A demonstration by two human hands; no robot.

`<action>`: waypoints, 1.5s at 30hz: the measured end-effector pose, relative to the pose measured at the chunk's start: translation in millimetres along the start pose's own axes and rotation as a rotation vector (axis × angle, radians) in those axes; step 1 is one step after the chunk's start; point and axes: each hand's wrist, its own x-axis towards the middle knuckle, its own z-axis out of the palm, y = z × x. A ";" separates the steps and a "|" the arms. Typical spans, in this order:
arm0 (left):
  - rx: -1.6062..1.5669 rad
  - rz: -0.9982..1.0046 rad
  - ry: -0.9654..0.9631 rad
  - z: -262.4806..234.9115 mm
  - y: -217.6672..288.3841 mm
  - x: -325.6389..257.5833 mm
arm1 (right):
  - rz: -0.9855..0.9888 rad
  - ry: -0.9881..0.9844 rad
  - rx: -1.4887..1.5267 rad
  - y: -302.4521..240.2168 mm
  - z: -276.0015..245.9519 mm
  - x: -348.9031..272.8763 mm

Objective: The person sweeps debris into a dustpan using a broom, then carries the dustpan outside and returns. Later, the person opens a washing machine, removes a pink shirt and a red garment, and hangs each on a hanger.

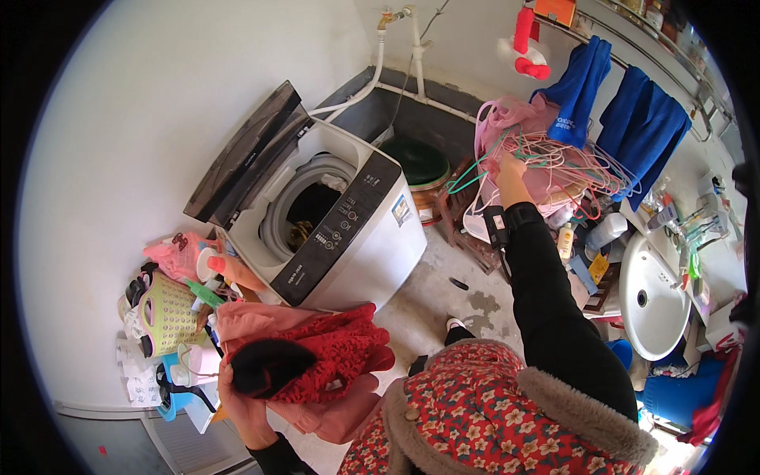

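Note:
My left hand (244,404) is closed around a bundle of clothes at the lower left. In the bundle are a red lacy garment (348,348), a pink garment (336,416) and a bunched black piece (273,369). My right arm stretches far forward to a heap of wire clothes hangers (570,162), mostly pink with some green. There my right hand (511,170) has its fingers curled among the hangers, partly hidden by the wires. A pink mesh bag (514,117) lies under and behind the heap.
A top-loading washing machine (380,229) stands ahead, lid (249,158) raised, some laundry inside. At left sits a yellow-green basket (170,313). On the right are a white washbasin (653,297), bottles and hanging blue towels (645,119). A dark-lidded container (416,166) stands behind the washer.

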 end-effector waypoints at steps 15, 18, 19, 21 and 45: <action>0.134 0.104 0.064 3.9 17.1 8.0 | -0.888 -0.914 -0.306 -8.9 -19.0 -143.8; 0.144 0.091 0.035 11.4 24.7 7.8 | -0.932 -0.784 -0.393 -20.2 -12.0 -186.8; 0.160 0.089 0.023 14.3 27.6 6.7 | -0.906 -0.933 -0.291 -22.4 -8.7 -200.9; 0.173 0.091 0.024 19.6 32.5 2.9 | -0.734 -1.064 -0.116 -17.6 -6.5 -233.8; 0.118 0.299 -0.031 -28.5 82.0 -17.1 | -0.604 -2.095 -0.871 42.0 -55.2 -461.7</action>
